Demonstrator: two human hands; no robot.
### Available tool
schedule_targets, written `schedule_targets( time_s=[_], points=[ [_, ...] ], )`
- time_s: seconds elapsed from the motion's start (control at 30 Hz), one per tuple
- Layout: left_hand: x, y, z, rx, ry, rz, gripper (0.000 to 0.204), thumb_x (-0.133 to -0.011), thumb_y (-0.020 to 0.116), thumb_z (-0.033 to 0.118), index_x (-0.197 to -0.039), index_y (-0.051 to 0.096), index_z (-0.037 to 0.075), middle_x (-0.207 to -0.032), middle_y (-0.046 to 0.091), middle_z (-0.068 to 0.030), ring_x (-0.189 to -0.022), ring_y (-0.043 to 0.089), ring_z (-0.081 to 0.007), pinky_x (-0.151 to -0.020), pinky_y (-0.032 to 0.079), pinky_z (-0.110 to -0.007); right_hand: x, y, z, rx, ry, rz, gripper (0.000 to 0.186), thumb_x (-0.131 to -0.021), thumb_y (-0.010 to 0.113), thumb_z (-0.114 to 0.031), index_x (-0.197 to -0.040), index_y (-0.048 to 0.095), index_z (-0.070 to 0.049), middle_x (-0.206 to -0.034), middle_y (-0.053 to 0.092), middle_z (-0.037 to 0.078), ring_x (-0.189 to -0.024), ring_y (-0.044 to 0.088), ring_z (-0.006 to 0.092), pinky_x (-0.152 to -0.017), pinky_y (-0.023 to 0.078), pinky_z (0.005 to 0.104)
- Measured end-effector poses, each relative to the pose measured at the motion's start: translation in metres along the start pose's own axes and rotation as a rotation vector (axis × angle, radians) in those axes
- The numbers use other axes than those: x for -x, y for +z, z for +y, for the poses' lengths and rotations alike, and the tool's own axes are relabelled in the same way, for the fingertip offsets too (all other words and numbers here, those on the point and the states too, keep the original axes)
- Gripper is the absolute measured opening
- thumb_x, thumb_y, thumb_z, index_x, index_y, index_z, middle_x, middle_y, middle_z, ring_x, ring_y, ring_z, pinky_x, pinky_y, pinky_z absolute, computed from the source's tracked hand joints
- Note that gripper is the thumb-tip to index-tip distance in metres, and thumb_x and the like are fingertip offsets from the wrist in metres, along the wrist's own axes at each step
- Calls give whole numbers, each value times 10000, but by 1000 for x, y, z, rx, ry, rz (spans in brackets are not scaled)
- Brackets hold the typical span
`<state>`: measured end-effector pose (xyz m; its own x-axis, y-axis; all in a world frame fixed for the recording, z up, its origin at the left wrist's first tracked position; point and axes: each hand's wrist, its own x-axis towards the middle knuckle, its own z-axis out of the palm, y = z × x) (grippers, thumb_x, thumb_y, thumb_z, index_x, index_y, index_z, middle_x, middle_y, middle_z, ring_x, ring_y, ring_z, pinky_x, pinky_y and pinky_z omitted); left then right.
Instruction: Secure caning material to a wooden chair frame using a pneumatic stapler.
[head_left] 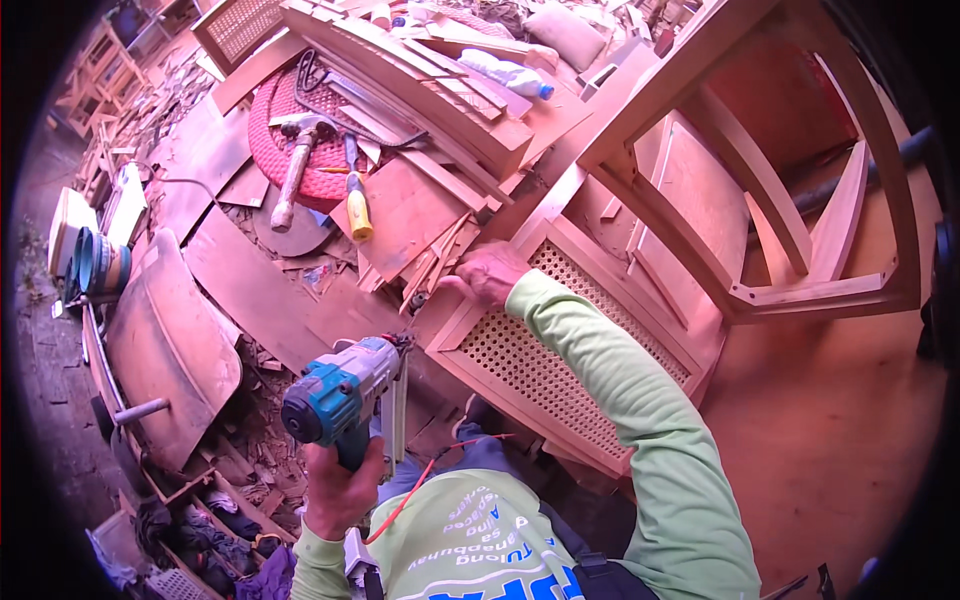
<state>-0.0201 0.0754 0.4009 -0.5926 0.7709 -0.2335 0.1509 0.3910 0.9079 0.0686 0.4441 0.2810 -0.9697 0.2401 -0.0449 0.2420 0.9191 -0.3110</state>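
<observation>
My left hand (338, 485) grips the handle of a teal and grey nail gun (345, 388), whose nose points right toward the near corner of a wooden frame. A woven cane panel (520, 365) fills this wooden frame (572, 437), which lies tilted in front of me. On the frame's left end, my right hand (490, 272) is closed over the rail, its fingers curled and partly hidden. Beside that hand lies a bundle of thin wood strips (437, 262). A red hose (425, 472) runs across my shirt near the nail gun.
A wooden chair frame (835, 297) stands at the right on the brown board. Further off, a hammer (297, 170) and a yellow-handled chisel (357, 205) lie on a red woven mat (262, 135). Stacked boards (430, 95), a plastic bottle (505, 72) and wood scraps crowd the back.
</observation>
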Motion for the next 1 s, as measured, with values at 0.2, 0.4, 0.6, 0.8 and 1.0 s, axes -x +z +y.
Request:
schedule_targets(
  time_s=[0.2, 0.4, 0.6, 0.8, 1.0],
  points=[
    [-10, 8, 15, -3, 30, -7, 368, -919, 677, -74, -1248, 541, 19, -943, 640, -62, -655, 658, -142, -559, 553, -292, 0, 6, 5, 18, 23, 159, 631, -1074, 490, -441, -583, 650, -78, -616, 642, 151, -612, 667, 335, -668, 554, 471],
    [-24, 11, 15, 35, -67, -3, 327, -926, 675, -74, -1214, 547, 15, -880, 642, -51, -627, 647, -134, -542, 529, -283, -5, 13, 12, 56, -91, 380, 541, -1013, 640, -422, -575, 545, -119, -508, 532, 70, -456, 544, 270, -492, 487, 423],
    [-21, 12, 13, 114, -121, 60, 339, -909, 694, -68, -1212, 558, -1, -854, 637, -55, -613, 649, -140, -536, 523, -289, 1, 10, 12, -8, -88, 383, 421, -994, 672, -324, -645, 571, -111, -564, 535, 77, -535, 570, 265, -545, 507, 409],
    [-21, 4, 20, 122, -121, 72, 267, -951, 696, -37, -1170, 548, 2, -803, 639, -48, -604, 640, -132, -532, 510, -280, 48, -17, 5, -2, 76, 912, 159, -823, 788, -78, -874, 642, -42, -954, 608, 108, -902, 597, 298, -820, 507, 442],
    [-31, 2, 22, 127, -117, 82, 271, -933, 698, -45, -1163, 556, -19, -792, 645, -55, -589, 645, -138, -525, 522, -289, 137, -13, 40, 73, 487, 852, 276, -773, 839, -54, -981, 661, -17, -972, 562, 126, -936, 564, 335, -878, 493, 467]
  ],
)
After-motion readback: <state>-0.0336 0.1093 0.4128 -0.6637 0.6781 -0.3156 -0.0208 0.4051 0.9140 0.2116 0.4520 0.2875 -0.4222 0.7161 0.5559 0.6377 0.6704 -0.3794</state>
